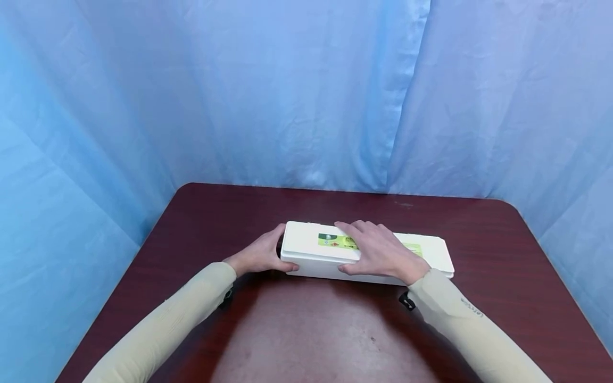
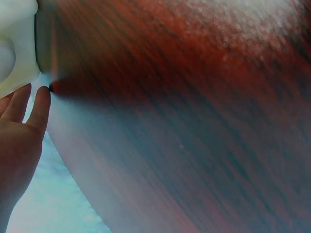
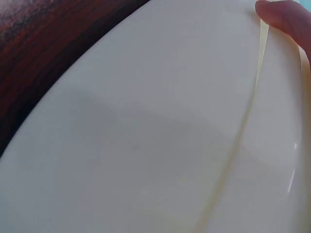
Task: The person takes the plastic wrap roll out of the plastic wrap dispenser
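Note:
A long white box lies across the table, its lid bearing a green and yellow label. My left hand grips the box's left end, thumb on the front face and fingers behind. Across the lid's middle spreads my right hand, its thumb hooked at the lid's front edge. Close up in the right wrist view, a narrow gap between lid and box widens towards the right thumb. The left wrist view catches only part of my left hand against the box end. Part of the label is covered.
The dark red-brown table has rounded far corners. Blue curtains hang behind it and along both sides. A black strap piece shows under the right sleeve.

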`<action>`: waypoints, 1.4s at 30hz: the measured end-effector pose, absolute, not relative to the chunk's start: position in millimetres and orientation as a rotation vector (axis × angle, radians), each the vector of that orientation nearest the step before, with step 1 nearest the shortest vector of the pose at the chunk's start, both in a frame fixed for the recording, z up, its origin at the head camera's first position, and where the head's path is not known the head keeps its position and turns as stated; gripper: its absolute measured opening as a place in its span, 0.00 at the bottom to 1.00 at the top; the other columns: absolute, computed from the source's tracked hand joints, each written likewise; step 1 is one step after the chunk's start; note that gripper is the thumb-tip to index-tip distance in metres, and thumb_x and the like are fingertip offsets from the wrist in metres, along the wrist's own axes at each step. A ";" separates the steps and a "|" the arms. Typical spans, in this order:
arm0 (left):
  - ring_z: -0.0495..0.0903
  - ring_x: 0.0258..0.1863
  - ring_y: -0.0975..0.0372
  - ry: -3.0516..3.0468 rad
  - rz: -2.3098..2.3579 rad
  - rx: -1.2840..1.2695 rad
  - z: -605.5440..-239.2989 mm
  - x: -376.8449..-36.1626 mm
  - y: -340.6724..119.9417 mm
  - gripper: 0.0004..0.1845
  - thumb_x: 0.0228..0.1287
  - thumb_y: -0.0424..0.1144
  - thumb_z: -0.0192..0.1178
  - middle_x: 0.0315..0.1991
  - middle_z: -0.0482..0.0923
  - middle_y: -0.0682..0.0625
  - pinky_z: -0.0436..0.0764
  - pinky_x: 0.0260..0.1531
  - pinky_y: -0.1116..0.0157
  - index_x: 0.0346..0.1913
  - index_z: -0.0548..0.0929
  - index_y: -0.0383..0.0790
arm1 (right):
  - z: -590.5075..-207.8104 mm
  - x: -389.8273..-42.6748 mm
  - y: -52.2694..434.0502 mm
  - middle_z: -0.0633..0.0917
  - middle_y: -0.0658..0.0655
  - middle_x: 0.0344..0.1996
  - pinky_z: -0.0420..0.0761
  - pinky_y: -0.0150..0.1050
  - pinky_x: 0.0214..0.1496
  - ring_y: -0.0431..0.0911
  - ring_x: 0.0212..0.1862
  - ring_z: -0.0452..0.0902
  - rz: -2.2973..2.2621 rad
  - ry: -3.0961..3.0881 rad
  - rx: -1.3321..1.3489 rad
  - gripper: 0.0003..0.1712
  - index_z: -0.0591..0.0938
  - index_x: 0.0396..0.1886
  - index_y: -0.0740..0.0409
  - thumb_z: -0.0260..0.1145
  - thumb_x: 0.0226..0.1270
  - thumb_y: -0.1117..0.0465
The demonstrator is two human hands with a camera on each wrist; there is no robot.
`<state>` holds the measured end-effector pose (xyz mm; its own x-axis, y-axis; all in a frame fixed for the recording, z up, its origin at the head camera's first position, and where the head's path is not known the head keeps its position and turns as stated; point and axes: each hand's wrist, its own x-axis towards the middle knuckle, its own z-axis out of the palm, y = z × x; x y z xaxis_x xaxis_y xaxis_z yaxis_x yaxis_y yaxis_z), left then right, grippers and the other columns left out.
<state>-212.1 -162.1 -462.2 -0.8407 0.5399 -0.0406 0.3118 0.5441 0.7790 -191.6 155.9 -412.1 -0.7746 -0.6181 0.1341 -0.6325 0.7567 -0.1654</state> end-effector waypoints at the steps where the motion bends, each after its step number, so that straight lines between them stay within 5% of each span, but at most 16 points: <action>1: 0.76 0.60 0.57 2.508 1.183 0.708 -462.1 -212.2 -161.8 0.53 0.51 0.48 0.82 0.67 0.74 0.47 0.75 0.62 0.53 0.75 0.62 0.40 | -412.0 -191.7 156.5 0.83 0.56 0.55 0.77 0.52 0.50 0.51 0.54 0.78 0.308 -2.868 1.029 0.55 0.72 0.76 0.52 0.75 0.52 0.32; 42: 0.74 0.65 0.55 2.522 1.154 0.706 -460.2 -213.1 -159.5 0.53 0.52 0.48 0.82 0.68 0.72 0.45 0.73 0.64 0.51 0.76 0.61 0.38 | -411.3 -182.7 158.6 0.81 0.58 0.60 0.76 0.54 0.62 0.53 0.59 0.78 0.327 -2.918 1.001 0.58 0.72 0.74 0.58 0.77 0.50 0.31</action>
